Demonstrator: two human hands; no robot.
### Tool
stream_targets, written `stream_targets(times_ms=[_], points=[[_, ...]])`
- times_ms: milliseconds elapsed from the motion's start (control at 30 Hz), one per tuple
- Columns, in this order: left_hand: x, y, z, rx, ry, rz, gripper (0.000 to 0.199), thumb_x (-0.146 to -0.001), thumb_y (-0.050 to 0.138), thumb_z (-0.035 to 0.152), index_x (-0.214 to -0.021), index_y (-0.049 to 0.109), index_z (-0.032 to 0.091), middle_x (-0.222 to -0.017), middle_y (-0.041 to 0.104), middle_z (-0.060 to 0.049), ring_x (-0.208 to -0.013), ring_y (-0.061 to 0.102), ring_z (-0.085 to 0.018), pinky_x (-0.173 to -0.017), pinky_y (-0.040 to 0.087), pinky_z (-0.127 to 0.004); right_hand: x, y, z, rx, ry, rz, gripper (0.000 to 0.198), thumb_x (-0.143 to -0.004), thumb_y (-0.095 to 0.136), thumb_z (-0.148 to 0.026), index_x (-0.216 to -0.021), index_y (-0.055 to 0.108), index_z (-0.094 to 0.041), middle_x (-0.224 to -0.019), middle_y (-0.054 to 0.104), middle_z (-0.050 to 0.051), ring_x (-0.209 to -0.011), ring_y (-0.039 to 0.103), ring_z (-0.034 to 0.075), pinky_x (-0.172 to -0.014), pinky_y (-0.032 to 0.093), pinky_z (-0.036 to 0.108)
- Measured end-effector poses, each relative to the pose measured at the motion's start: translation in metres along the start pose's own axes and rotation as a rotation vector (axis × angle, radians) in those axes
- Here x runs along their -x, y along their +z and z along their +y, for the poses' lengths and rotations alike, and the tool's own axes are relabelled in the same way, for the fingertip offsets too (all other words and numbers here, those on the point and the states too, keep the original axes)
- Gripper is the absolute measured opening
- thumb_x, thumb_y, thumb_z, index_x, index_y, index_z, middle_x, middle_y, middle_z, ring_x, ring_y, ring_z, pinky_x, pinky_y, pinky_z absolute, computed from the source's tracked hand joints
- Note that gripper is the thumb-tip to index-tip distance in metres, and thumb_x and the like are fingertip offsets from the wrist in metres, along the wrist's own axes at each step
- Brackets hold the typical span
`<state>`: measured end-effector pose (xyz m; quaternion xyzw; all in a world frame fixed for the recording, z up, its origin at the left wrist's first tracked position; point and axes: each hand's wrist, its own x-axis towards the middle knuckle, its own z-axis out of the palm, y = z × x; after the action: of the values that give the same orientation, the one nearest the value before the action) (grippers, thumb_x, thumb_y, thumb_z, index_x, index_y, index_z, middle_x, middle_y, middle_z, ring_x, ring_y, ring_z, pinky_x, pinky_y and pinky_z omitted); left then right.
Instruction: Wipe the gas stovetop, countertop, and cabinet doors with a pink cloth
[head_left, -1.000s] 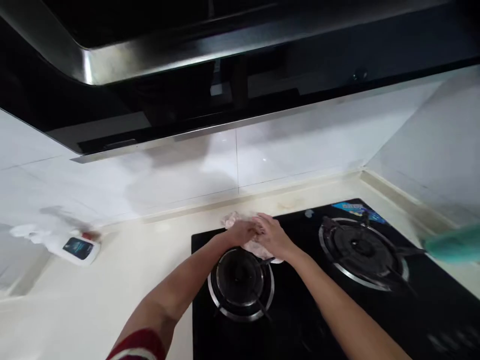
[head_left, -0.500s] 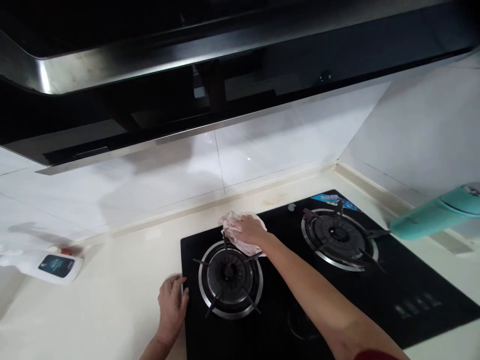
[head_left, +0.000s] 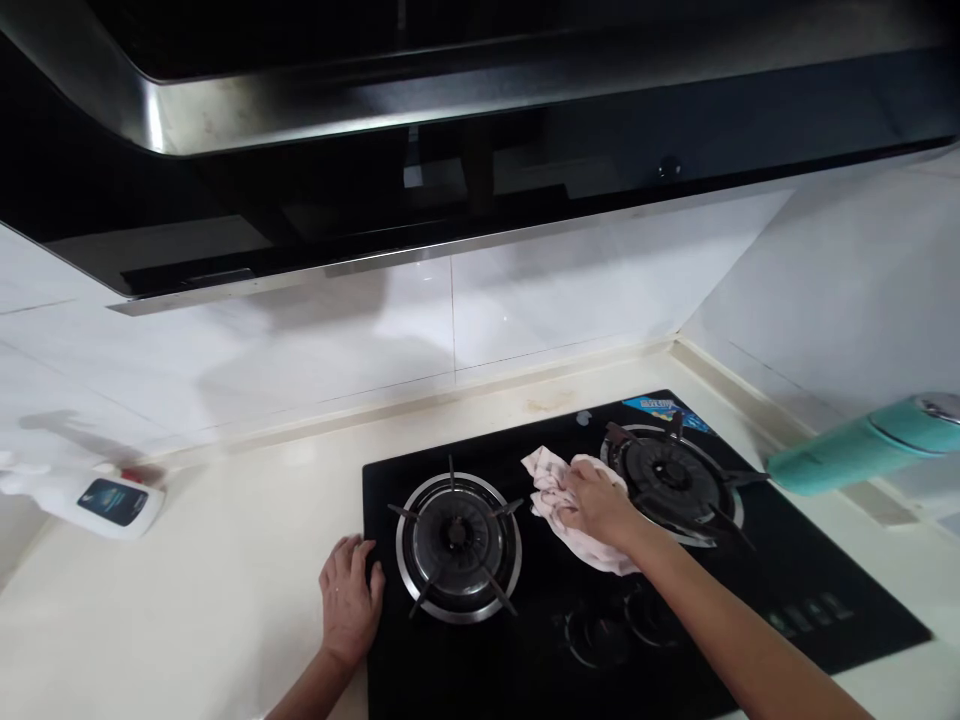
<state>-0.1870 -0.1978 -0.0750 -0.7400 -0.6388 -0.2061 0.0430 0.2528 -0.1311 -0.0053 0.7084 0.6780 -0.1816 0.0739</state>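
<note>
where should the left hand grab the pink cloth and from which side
Probably the bunched upper-left end of the pink cloth, coming from the left: that end sticks out past the right hand, and the left hand is on that side.

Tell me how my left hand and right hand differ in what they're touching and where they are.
Your left hand has no cloth, while your right hand holds a pink cloth.
Your left hand rests at the left edge of the black cooktop; your right hand is over its surface, between the left burner and right burner.
Both hands are ungloved.
</note>
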Motion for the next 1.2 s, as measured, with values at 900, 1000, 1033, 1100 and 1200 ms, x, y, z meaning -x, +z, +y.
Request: stream_targets(times_ms=[900, 1000, 1033, 1100, 1200], points=[[-0.003, 0.001, -0.003, -0.017, -0.026, -0.03, 0.034, -0.101, 0.04, 0.033, -0.123, 0.06, 0.018, -0.128, 0.06, -0.013, -0.127, 0.052, -0.031, -0.103, 0.047, -0.051, -0.078, -0.025, -0.04, -0.081, -0.137, -0.024, 0.072, -0.09, 0.05, -0.064, -0.153, 0.04, -0.028, -0.164, 0.022, 0.005, -0.14, 0.036, 0.035, -0.112, 0.038, 0.046], [-0.003, 0.001, -0.004, -0.015, -0.025, -0.025, 0.034, -0.1, 0.04, 0.033, -0.123, 0.061, 0.018, -0.127, 0.06, -0.013, -0.126, 0.052, -0.031, -0.103, 0.047, -0.051, -0.082, -0.026, -0.034, -0.117, -0.057, -0.049, 0.074, -0.093, 0.046, -0.065, -0.158, 0.031, -0.031, -0.166, 0.016, 0.007, -0.139, 0.041, 0.035, -0.111, 0.039, 0.049], [-0.003, 0.001, -0.004, -0.014, -0.024, -0.021, 0.034, -0.1, 0.041, 0.033, -0.122, 0.061, 0.018, -0.127, 0.061, -0.013, -0.126, 0.052, -0.031, -0.103, 0.047, -0.051, -0.083, -0.026, -0.031, -0.129, -0.023, -0.055, 0.075, -0.094, 0.044, -0.065, -0.159, 0.029, -0.029, -0.166, 0.014, 0.008, -0.138, 0.043, 0.035, -0.111, 0.039, 0.049], [-0.003, 0.001, -0.005, -0.008, -0.023, -0.016, 0.034, -0.1, 0.041, 0.033, -0.122, 0.062, 0.018, -0.127, 0.061, -0.013, -0.126, 0.052, -0.03, -0.102, 0.047, -0.05, -0.082, -0.026, -0.026, -0.151, 0.046, -0.06, 0.075, -0.096, 0.038, -0.065, -0.159, 0.028, -0.025, -0.166, 0.013, 0.012, -0.137, 0.045, 0.034, -0.111, 0.04, 0.048], [-0.002, 0.002, -0.005, 0.001, -0.029, -0.008, 0.033, -0.099, 0.042, 0.033, -0.121, 0.063, 0.019, -0.126, 0.063, -0.013, -0.125, 0.053, -0.03, -0.102, 0.048, -0.05, -0.076, -0.024, -0.017, -0.173, 0.16, -0.036, 0.077, -0.098, 0.032, -0.064, -0.16, 0.026, -0.017, -0.165, 0.013, 0.018, -0.137, 0.046, 0.034, -0.109, 0.042, 0.047]])
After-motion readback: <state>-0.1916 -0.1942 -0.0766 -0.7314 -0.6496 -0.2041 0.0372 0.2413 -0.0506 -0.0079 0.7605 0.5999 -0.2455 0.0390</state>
